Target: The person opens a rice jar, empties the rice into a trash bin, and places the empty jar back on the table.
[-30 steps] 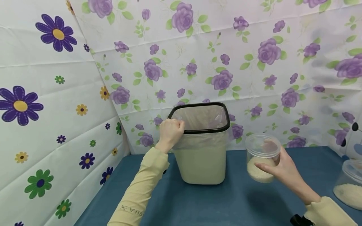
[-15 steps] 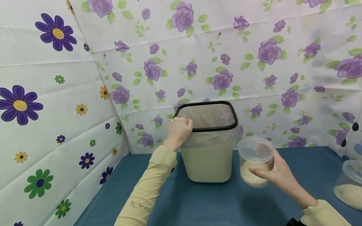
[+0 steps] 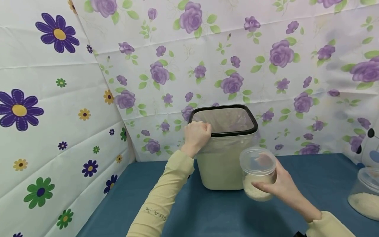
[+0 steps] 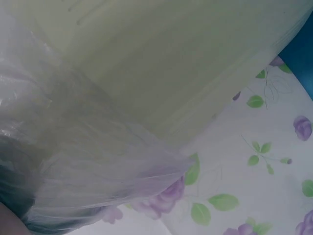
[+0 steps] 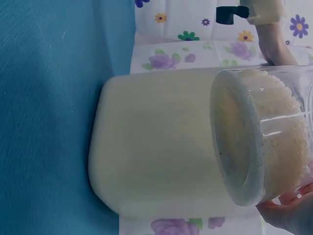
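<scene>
A pale green bin [image 3: 222, 168] with a black rim and a clear plastic liner stands near the back of the blue table. My left hand [image 3: 196, 136] grips the rim at its left front corner, fingers curled over it. In my right hand [image 3: 281, 186] is a clear lidded jar [image 3: 257, 184], partly filled with white grains, held above the table in front of the bin's right side. The right wrist view shows the jar's base [image 5: 237, 139] close up, with the bin [image 5: 156, 147] behind it. Folds of the liner [image 4: 98, 156] hang over the bin in the left wrist view.
A second clear jar [image 3: 367, 197] with white grains stands on the blue table [image 3: 319, 177] at the far right. Flowered sheets [image 3: 165, 42] rise behind the table and along its left side.
My left hand and the bin have moved to the right together. My right hand has brought the jar leftward and slightly down, nearer the bin.
</scene>
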Action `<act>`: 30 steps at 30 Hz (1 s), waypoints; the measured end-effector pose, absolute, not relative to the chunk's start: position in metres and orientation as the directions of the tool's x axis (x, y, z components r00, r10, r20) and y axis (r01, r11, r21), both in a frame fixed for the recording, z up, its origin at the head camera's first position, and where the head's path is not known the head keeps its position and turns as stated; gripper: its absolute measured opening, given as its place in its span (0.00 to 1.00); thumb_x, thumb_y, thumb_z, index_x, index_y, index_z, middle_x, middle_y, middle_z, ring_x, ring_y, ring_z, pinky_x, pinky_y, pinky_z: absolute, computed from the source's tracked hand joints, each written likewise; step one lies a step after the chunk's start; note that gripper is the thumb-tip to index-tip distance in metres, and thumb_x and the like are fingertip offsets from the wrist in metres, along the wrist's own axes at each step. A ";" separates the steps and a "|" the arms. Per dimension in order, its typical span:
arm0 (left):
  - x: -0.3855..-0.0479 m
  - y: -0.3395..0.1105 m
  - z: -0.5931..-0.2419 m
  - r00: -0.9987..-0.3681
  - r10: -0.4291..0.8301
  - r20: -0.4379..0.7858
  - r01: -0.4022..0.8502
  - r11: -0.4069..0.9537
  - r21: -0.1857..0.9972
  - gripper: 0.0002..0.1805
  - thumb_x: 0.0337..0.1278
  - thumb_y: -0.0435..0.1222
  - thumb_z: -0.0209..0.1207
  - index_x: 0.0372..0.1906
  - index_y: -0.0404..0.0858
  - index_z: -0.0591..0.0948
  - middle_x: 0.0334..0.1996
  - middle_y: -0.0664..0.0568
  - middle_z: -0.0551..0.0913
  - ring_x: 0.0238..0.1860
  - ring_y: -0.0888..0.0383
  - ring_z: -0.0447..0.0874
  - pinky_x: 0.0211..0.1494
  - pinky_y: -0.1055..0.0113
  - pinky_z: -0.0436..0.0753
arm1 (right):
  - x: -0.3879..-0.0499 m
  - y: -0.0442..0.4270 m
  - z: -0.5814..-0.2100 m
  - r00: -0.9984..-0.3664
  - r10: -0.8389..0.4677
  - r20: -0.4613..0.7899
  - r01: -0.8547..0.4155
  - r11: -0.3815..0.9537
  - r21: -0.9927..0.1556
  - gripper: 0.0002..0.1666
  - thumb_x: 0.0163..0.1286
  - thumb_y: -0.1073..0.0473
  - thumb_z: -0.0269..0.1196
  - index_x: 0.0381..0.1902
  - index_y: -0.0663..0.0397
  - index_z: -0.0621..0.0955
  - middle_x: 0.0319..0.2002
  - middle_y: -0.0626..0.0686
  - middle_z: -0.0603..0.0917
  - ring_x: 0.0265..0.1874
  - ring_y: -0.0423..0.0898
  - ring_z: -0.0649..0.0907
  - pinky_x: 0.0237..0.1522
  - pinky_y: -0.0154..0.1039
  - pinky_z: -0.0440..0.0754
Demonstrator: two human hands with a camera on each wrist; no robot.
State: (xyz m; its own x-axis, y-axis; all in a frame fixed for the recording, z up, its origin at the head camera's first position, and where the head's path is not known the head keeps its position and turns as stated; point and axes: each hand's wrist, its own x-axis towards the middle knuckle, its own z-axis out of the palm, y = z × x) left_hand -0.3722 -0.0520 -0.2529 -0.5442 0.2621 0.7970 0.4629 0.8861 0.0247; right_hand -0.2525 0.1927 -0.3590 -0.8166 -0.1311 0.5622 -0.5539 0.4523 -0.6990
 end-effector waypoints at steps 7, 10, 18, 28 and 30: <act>-0.373 -0.040 -0.253 -0.567 0.269 0.779 0.457 0.889 0.026 0.24 0.53 0.38 0.44 0.02 0.44 0.63 0.11 0.52 0.73 0.12 0.50 0.71 0.16 0.58 0.69 | -0.255 0.187 -0.362 -0.835 -0.149 0.529 -0.540 0.405 -0.738 0.50 0.50 0.58 0.71 0.66 0.51 0.56 0.53 0.56 0.68 0.46 0.52 0.71 0.40 0.52 0.70; -0.373 -0.035 -0.253 -0.579 0.279 0.766 0.457 0.889 0.021 0.24 0.53 0.38 0.44 0.02 0.44 0.63 0.11 0.53 0.73 0.13 0.51 0.71 0.16 0.58 0.69 | -0.256 0.185 -0.364 -0.840 -0.147 0.522 -0.533 0.398 -0.747 0.51 0.50 0.58 0.71 0.66 0.51 0.56 0.53 0.55 0.68 0.46 0.52 0.71 0.40 0.52 0.70; -0.372 -0.024 -0.250 -0.618 0.341 0.709 0.477 0.879 -0.007 0.25 0.57 0.39 0.42 0.03 0.44 0.63 0.08 0.54 0.68 0.12 0.55 0.68 0.14 0.63 0.67 | -0.259 0.178 -0.368 -0.836 -0.154 0.528 -0.542 0.384 -0.747 0.52 0.49 0.58 0.71 0.67 0.53 0.55 0.52 0.58 0.69 0.45 0.53 0.73 0.40 0.52 0.71; -0.371 -0.024 -0.250 -0.593 0.369 0.715 0.522 0.853 -0.007 0.24 0.56 0.38 0.44 0.04 0.45 0.61 0.05 0.56 0.62 0.10 0.57 0.65 0.12 0.65 0.64 | -0.260 0.171 -0.368 -0.826 -0.173 0.536 -0.559 0.375 -0.740 0.50 0.47 0.58 0.73 0.64 0.54 0.58 0.50 0.55 0.71 0.43 0.51 0.74 0.37 0.48 0.74; -0.371 -0.024 -0.250 -0.582 0.372 0.723 0.532 0.847 -0.008 0.24 0.56 0.38 0.44 0.04 0.44 0.62 0.06 0.56 0.63 0.10 0.57 0.66 0.13 0.65 0.65 | -0.260 0.169 -0.369 -0.822 -0.178 0.541 -0.565 0.370 -0.737 0.50 0.46 0.58 0.73 0.64 0.54 0.59 0.50 0.55 0.71 0.43 0.50 0.74 0.37 0.46 0.74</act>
